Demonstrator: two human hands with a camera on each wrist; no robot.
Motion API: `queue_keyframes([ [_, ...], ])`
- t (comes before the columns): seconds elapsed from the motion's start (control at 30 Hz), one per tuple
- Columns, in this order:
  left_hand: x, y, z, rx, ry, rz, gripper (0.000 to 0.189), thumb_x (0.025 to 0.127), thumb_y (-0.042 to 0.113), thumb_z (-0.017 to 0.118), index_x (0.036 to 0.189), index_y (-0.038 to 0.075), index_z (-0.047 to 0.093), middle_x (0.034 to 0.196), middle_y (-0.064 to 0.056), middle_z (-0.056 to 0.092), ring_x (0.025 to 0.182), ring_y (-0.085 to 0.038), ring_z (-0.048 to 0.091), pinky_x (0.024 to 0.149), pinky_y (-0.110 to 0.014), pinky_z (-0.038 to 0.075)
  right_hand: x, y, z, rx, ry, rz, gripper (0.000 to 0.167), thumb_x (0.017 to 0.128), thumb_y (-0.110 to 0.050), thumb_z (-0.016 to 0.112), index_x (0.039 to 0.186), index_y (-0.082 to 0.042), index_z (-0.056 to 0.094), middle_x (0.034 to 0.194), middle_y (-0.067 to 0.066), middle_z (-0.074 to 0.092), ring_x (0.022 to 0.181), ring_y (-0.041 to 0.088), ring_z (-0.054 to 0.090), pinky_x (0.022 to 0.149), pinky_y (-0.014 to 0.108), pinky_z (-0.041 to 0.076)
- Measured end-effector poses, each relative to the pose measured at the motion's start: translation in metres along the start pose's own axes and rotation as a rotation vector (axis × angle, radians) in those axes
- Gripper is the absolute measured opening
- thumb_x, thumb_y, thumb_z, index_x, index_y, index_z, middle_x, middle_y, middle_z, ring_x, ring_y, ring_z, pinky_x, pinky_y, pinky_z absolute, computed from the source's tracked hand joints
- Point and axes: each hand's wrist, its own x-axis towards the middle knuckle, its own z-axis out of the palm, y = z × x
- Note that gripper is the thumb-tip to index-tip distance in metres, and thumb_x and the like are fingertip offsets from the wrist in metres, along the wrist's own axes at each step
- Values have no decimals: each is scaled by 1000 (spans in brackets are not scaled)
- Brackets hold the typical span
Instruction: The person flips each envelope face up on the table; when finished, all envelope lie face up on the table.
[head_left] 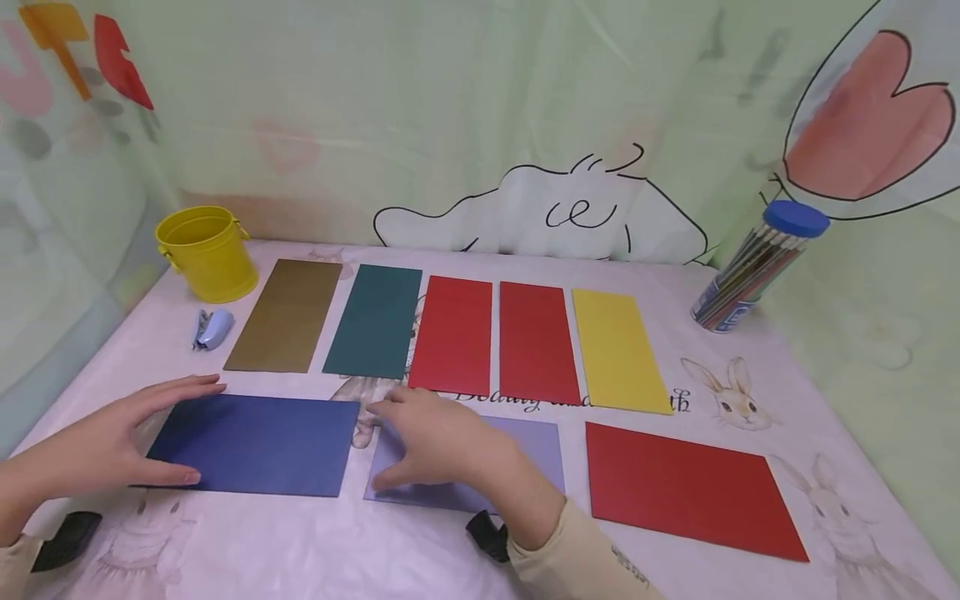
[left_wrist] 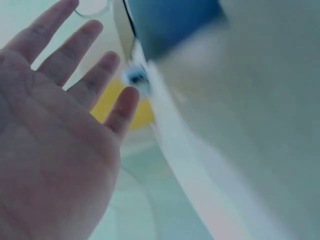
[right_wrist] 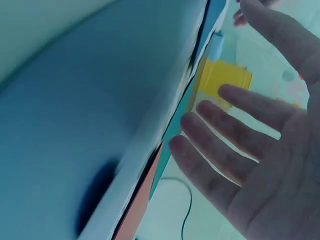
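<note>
My left hand (head_left: 120,433) is at the left end of a dark blue card (head_left: 262,446), thumb and fingers spread apart near its edges. In the left wrist view the palm and straight fingers (left_wrist: 95,82) hold nothing. Above a lavender card (head_left: 525,467) is my right hand (head_left: 442,437), partly covering it, with thumb and fingers apart near its left end. The right wrist view shows that hand's fingers (right_wrist: 220,140) loosely extended with nothing between them. Whether either hand touches its card I cannot tell. A red card (head_left: 690,492) lies to the right of the lavender one.
Behind lies a row of upright-laid cards: brown (head_left: 285,317), dark green (head_left: 375,321), red (head_left: 452,333), another red (head_left: 538,342) and yellow (head_left: 621,350). A yellow bucket (head_left: 210,258) and a small light blue stapler (head_left: 213,328) stand left. A blue-capped pencil tube (head_left: 757,267) leans at the back right.
</note>
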Motion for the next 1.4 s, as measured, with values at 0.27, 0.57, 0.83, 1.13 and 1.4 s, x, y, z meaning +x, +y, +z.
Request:
queue_keyframes([
  [0.27, -14, -20, -2, -115, -72, -58, 93, 69, 20, 94, 149, 15, 47, 150, 28, 33, 135, 20, 15, 97, 0, 9, 22, -24, 9, -87, -18, -63, 73, 84, -50, 79, 145, -16, 56, 150, 0, 48, 138, 15, 42, 108, 34, 39],
  [0.57, -14, -26, 3, -85, -110, -98, 88, 68, 22, 94, 145, 16, 52, 149, 33, 24, 131, 25, 7, 96, -3, 2, 27, -35, 18, -186, -50, -52, 73, 84, -54, 77, 144, -17, 58, 151, -1, 47, 140, 14, 40, 108, 25, 36],
  [0.83, -16, -23, 2, -76, -100, -97, 78, 69, 21, 93, 139, 16, 59, 151, 33, 27, 134, 23, 6, 101, -7, 1, 27, -36, 20, -202, -32, -81, 68, 83, -52, 78, 138, -15, 62, 147, -1, 51, 136, 14, 44, 107, 23, 37],
  [1.13, -20, -19, -7, 15, -51, -74, 64, 72, 25, 91, 132, 24, 68, 144, 31, 40, 129, 23, 23, 92, 0, 18, 31, -31, 16, -62, -55, -121, 53, 88, -36, 74, 136, -14, 65, 141, -4, 55, 128, 7, 50, 101, 17, 40],
  [1.4, -20, -16, -17, -72, 71, -76, 34, 87, 6, 78, 118, 20, 76, 123, 16, 68, 114, 15, 50, 85, -4, 35, 27, -19, -2, 158, 38, -210, 35, 95, -26, 64, 128, -15, 69, 121, -11, 65, 110, 0, 55, 89, 14, 44],
])
